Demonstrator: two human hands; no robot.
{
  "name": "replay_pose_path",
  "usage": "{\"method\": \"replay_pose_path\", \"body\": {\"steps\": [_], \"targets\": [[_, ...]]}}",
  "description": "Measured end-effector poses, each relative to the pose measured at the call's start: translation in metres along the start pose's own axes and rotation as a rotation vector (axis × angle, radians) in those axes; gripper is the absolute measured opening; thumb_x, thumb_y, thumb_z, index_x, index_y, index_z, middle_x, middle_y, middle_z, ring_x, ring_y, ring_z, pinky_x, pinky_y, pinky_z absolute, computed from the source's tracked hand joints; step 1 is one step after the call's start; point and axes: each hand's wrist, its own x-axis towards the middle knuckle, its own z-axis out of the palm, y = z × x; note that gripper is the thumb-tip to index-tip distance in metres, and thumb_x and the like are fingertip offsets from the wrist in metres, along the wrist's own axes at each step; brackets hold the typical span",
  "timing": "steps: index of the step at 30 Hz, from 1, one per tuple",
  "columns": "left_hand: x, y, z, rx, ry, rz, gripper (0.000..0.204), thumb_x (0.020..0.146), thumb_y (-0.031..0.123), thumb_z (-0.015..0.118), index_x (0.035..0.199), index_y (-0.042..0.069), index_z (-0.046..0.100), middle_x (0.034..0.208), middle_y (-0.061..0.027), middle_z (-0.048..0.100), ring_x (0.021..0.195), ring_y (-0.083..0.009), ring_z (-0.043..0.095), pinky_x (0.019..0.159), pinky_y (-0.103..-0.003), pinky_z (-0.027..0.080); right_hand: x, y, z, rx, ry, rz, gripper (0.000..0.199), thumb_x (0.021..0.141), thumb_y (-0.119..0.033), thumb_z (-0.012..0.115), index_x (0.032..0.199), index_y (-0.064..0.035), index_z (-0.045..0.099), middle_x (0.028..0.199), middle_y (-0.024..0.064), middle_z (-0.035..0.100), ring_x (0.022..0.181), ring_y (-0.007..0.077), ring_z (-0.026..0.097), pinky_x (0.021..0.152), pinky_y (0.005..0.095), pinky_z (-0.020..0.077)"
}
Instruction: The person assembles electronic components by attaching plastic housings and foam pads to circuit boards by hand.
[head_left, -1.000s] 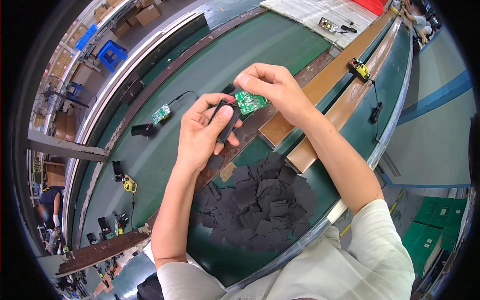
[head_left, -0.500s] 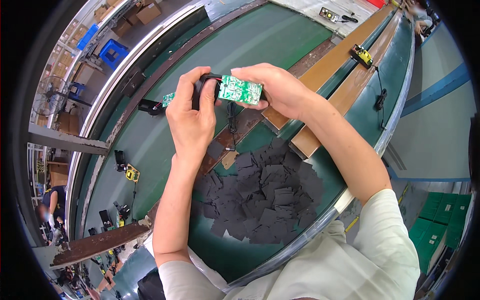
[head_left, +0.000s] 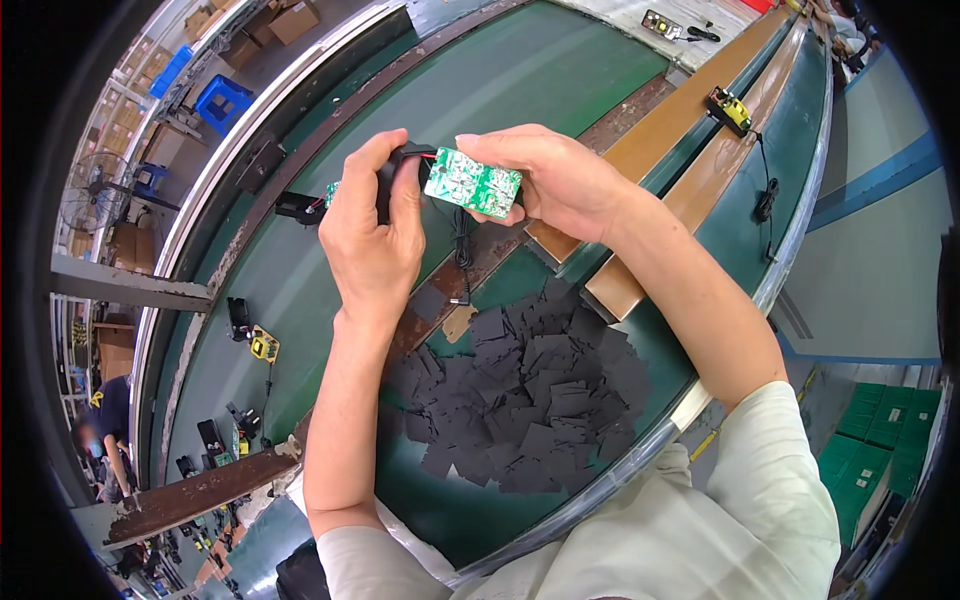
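Note:
My left hand point(head_left: 372, 235) is closed around a black plastic casing point(head_left: 388, 185), which its fingers partly hide. Between the thumb and fingers of my right hand point(head_left: 555, 185) is a green circuit board point(head_left: 473, 184), its soldered side facing me and its right end gripped. A short red and black wire joins the board's upper left corner to the casing. Below the board hangs a coiled black cable point(head_left: 462, 240), its plug end lying close to the heap of black square sheets point(head_left: 530, 390). Both hands are raised above the green work surface, in front of me.
Brown rails point(head_left: 640, 260) run away to the right, bearing a yellow and black adapter assembly point(head_left: 730, 110) with its cable. On the green belt point(head_left: 290, 270) at left lie open casings and a yellow-topped board point(head_left: 264, 344). A rusty metal bar point(head_left: 200, 490) crosses at lower left, near another person.
Both hands have shifted slightly left, the left one more. The circuit board has tilted, its right end lower. At far left, the other person has bent and moved an arm.

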Motion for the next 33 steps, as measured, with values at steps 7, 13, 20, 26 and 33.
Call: {"method": "replay_pose_path", "body": {"steps": [7, 13, 20, 26, 33], "targets": [[0.001, -0.005, 0.002, 0.238, 0.030, 0.243, 0.023, 0.102, 0.002, 0.067, 0.125, 0.002, 0.069, 0.098, -0.0087, 0.074, 0.080, -0.0137, 0.070, 0.072, -0.029, 0.058, -0.002, 0.014, 0.012, -0.580, 0.129, -0.270, 0.037, 0.099, -0.040, 0.075, 0.099, -0.0028, 0.075, 0.083, 0.0027, 0.068, 0.071, 0.0119, 0.060, 0.061, 0.0291, 0.0440], [-0.005, 0.000, 0.009, -0.024, 0.022, -0.081, 0.021, 0.100, 0.002, 0.069, 0.121, 0.002, 0.070, 0.100, -0.0110, 0.075, 0.084, -0.0144, 0.072, 0.072, -0.030, 0.058, -0.003, 0.022, 0.026, -0.913, 0.428, -0.727, 0.036, 0.091, -0.025, 0.084, 0.100, 0.0071, 0.072, 0.085, 0.0108, 0.066, 0.072, 0.0190, 0.061, 0.064, 0.0347, 0.0493], [-0.011, 0.025, 0.004, -0.490, -0.152, -0.358, 0.035, 0.100, 0.004, 0.065, 0.134, 0.000, 0.060, 0.101, -0.0110, 0.073, 0.086, -0.0125, 0.070, 0.071, -0.027, 0.058, -0.001, 0.020, 0.017, -0.911, 0.504, -0.757, 0.036, 0.089, -0.029, 0.081, 0.095, 0.0057, 0.073, 0.085, 0.0171, 0.066, 0.075, 0.0326, 0.065, 0.067, 0.0417, 0.0515], [-0.010, 0.016, -0.001, -0.725, -0.237, -0.440, 0.044, 0.099, 0.005, 0.063, 0.141, -0.001, 0.051, 0.103, -0.0149, 0.073, 0.086, -0.0127, 0.069, 0.069, -0.028, 0.060, 0.003, 0.026, 0.016, -0.949, 0.534, -0.821, 0.037, 0.089, -0.030, 0.080, 0.094, 0.0060, 0.072, 0.086, 0.0191, 0.066, 0.075, 0.0383, 0.066, 0.068, 0.0454, 0.0524], [-0.017, 0.036, 0.012, -0.781, -0.130, -0.437, 0.041, 0.103, 0.012, 0.066, 0.139, -0.001, 0.051, 0.108, -0.0149, 0.074, 0.093, -0.0125, 0.070, 0.072, -0.026, 0.058, 0.002, 0.028, 0.020, -0.989, 0.556, -0.895, 0.033, 0.092, -0.022, 0.082, 0.110, 0.0047, 0.073, 0.086, 0.0145, 0.064, 0.072, 0.0304, 0.064, 0.064, 0.0367, 0.0507]]}}
